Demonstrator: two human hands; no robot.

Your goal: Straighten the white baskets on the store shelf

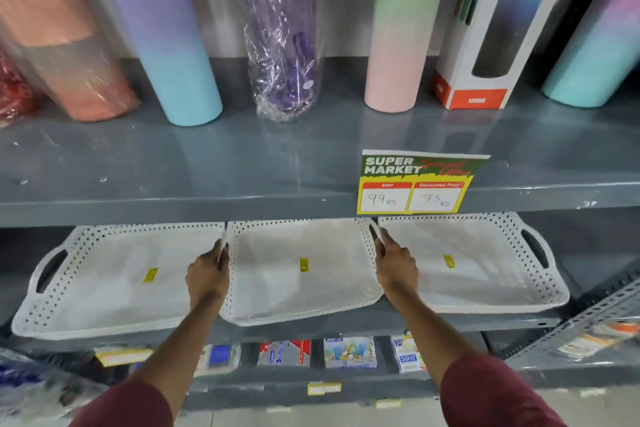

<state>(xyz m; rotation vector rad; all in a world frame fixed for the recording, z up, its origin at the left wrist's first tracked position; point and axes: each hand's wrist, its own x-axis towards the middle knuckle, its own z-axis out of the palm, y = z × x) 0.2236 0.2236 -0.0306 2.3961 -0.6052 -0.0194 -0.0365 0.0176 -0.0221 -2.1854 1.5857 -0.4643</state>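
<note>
Reaching forward with both arms, we are gripping the middle basket (304, 270) by its two short ends: our left hand (207, 276) is curling over its left rim, fingers closed on the edge, and our right hand (396, 265) is clasping the right rim near the handle slot in the same way. Just outside our left hand the left basket (107, 279) is lying with its near end swung outward, and just outside our right hand the right basket (474, 262) is sitting tight against the one we are holding. All three are resting on the grey shelf (346, 324), the middle one's front edge reaching its lip.

Beyond our hands, the price sign (417, 184) is hanging from the shelf above, where bottles (166, 28) are standing.

We are judging the risk this way: with rims touching, shifting the middle basket could drag its neighbours askew, and pulling it nearer could tip it off the lip.
</note>
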